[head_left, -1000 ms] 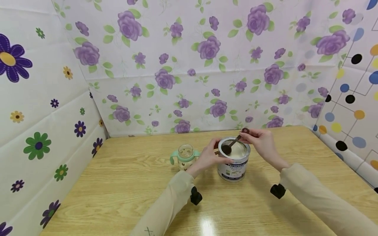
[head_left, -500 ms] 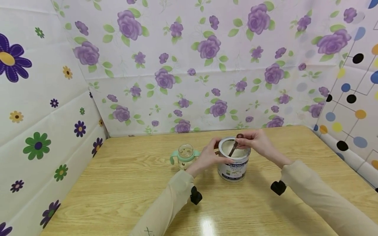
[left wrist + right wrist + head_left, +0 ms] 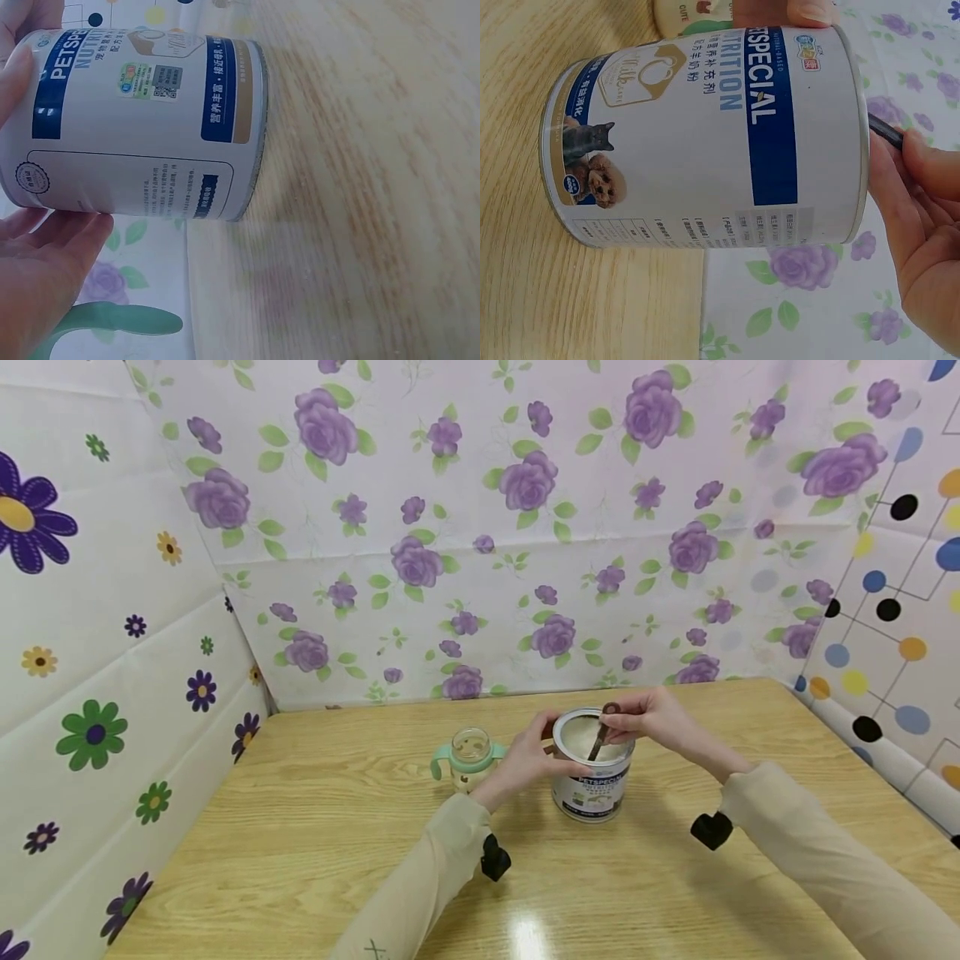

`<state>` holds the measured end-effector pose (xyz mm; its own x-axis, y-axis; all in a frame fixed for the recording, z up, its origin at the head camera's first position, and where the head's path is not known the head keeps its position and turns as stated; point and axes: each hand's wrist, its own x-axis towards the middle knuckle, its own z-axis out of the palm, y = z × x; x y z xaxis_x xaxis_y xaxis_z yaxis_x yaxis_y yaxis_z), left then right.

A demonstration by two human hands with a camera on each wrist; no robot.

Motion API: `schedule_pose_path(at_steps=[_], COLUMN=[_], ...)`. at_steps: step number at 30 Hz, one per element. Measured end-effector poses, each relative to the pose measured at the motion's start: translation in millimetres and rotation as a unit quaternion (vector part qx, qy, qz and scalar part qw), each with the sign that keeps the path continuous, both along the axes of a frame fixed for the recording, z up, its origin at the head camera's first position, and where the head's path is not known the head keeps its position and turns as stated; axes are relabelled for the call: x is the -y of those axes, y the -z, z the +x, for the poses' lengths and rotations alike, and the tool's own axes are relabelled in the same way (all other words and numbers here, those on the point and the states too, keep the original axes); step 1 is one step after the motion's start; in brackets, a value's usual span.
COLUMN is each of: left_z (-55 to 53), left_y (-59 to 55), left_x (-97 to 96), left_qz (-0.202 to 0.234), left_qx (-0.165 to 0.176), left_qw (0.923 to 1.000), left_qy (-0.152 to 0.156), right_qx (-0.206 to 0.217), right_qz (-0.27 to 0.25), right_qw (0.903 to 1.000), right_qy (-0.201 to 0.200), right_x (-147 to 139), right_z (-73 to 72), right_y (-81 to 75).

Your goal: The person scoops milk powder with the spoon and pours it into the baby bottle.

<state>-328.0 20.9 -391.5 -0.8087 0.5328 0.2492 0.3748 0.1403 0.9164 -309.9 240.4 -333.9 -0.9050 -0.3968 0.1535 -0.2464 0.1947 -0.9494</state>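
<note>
A white and blue milk powder can (image 3: pixel 592 795) stands open on the table, pale powder (image 3: pixel 581 737) showing inside its rim. My left hand (image 3: pixel 528 760) grips the can's left side, thumb at the front near the top and fingers round the back. Over the opening, my right hand (image 3: pixel 652 720) pinches the dark brown handle of a scoop (image 3: pixel 602 737). The scoop tilts down into the can and its bowl is hidden. In the right wrist view the scoop handle (image 3: pixel 886 132) crosses the can's rim between thumb and fingers.
A clear baby bottle (image 3: pixel 471 762) with a mint-green collar and handles stands just left of the can, partly behind my left hand. The wooden table (image 3: pixel 337 810) meets flowered cloth walls (image 3: pixel 495 593) at the back and sides.
The scoop's bowl, visible above the powder a second ago, has gone down into the can. My right hand has lowered slightly with it. My left hand keeps its grip on the can.
</note>
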Motion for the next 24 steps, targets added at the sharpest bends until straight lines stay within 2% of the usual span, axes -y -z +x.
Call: schedule_pose_path(at_steps=[4, 5, 11, 12, 21, 24], left_z=[0.5, 3.5, 2.9, -0.1, -0.8, 0.0], left_y=[-1.3, -5.4, -5.0, -1.1, 0.2, -0.5], left_x=[0.3, 0.9, 0.7, 0.1, 0.4, 0.4], left_qz=[-0.005, -0.007, -0.014, -0.014, -0.024, -0.027], left_qx=[0.004, 0.004, -0.012, -0.015, -0.019, -0.018], left_qw=[1.0000, 1.0000, 0.9998, 0.9998, 0.9995, 0.9993], left_qy=[-0.006, -0.004, -0.005, -0.007, -0.012, -0.017], right_qx=[0.022, 0.026, 0.045, 0.047, 0.058, 0.063], right_qz=[-0.002, -0.003, -0.019, -0.021, -0.034, -0.049], right_qw=[0.9996, 0.9994, 0.9982, 0.9980, 0.9912, 0.9886], right_qy=[0.019, 0.023, 0.035, 0.038, 0.114, 0.128], right_x=[-0.4, -0.8, -1.6, -1.3, -2.0, -5.3], right_z=[-0.3, -0.4, -0.1, 0.0, -0.4, -0.3], right_y=[-0.3, -0.3, -0.2, -0.3, 0.2, 1.3])
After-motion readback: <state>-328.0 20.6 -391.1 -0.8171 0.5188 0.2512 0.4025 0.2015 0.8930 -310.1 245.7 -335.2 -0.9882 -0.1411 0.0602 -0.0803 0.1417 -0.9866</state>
